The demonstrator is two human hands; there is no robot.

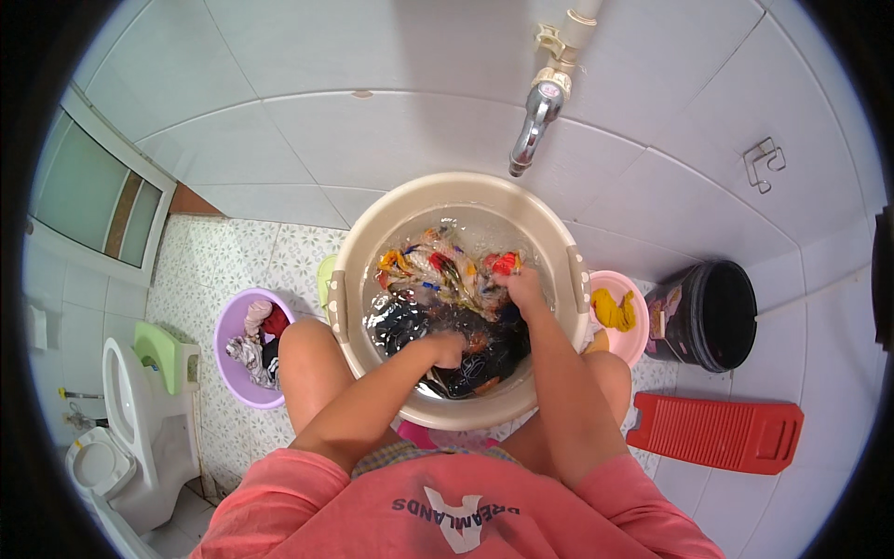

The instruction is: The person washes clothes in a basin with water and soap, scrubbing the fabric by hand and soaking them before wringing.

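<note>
A large beige plastic tub [391,199] full of water stands between my knees. In it floats a soaked multicoloured patterned cloth [412,269], bunched towards the back. Dark wet clothing [482,370] lies in the front half. With my right hand [524,285], at the tub's right side, I grip the red end of the patterned cloth. My left hand [445,347] reaches down into the water over the dark clothing; its fingertips are hidden, so what it holds is unclear.
A metal tap [536,122] juts from the tiled wall above the tub. At left stands a purple basin [222,370] of clothes; at right, a pink basin [639,325] with a yellow cloth [613,311]. Beyond are a black bucket [698,314] and a red washboard [719,432].
</note>
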